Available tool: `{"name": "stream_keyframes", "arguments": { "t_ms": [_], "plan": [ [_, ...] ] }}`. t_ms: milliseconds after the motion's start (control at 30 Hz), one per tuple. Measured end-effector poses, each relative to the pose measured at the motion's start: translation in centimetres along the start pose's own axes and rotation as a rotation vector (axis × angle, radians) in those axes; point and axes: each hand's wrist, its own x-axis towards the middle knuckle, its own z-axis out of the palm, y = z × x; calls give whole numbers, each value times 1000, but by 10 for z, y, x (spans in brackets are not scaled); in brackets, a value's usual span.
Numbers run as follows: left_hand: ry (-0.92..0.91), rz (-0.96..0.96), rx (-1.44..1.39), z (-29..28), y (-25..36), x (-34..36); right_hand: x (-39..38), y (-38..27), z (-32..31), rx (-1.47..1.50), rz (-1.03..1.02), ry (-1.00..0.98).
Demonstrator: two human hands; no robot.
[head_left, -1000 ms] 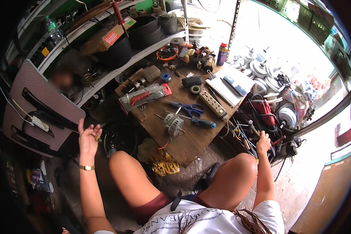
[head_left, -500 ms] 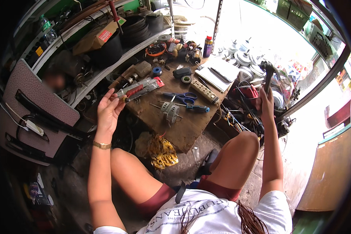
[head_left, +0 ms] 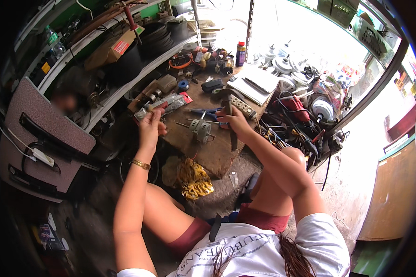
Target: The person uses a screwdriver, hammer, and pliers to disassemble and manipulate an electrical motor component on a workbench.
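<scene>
My left hand [head_left: 150,123] is raised at the left side of the wooden bench [head_left: 217,157], fingers curled around a small yellow-tipped item [head_left: 150,109] that I cannot clearly make out. My right hand [head_left: 239,123] grips a dark-headed hammer [head_left: 227,96], held upright over the bench's right part. Between my hands lies a small bare electric motor [head_left: 200,130] with wires. Blue-handled scissors [head_left: 203,111] lie behind it, partly behind my right hand. A packaged tool [head_left: 173,102] is behind my left hand, and a power strip [head_left: 245,107] is behind the hammer.
A grey shelf [head_left: 101,111] with black containers runs along the left, beside a pink speckled panel [head_left: 41,120]. A notebook [head_left: 249,85] and spray can [head_left: 240,54] sit at the back. White round parts [head_left: 282,64], a red power tool [head_left: 300,108] and tangled tools crowd the right.
My left hand has risen from low at the left toward the bench. My right hand has lifted the hammer from the tool pile, then swung it leftward over the bench.
</scene>
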Motion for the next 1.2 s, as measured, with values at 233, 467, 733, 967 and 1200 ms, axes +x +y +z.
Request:
{"name": "stream_keyframes", "arguments": {
  "t_ms": [233, 467, 733, 967, 1200],
  "plan": [
    [-56, 211, 210, 9, -63, 10, 32, 48, 17, 3, -30, -99],
    [-29, 339, 156, 38, -87, 15, 5, 38, 48, 111, -113, -171],
    [-54, 350, 149, 52, -82, 13, -11, 42, 38, -58, -111, -126],
    [-157, 442, 360, 67, -76, 22, -13, 48, 31, 47, -139, -115],
    [-205, 447, 503, 85, -79, 26, -14, 52, 26, 5, -174, -126]
  ]
}}
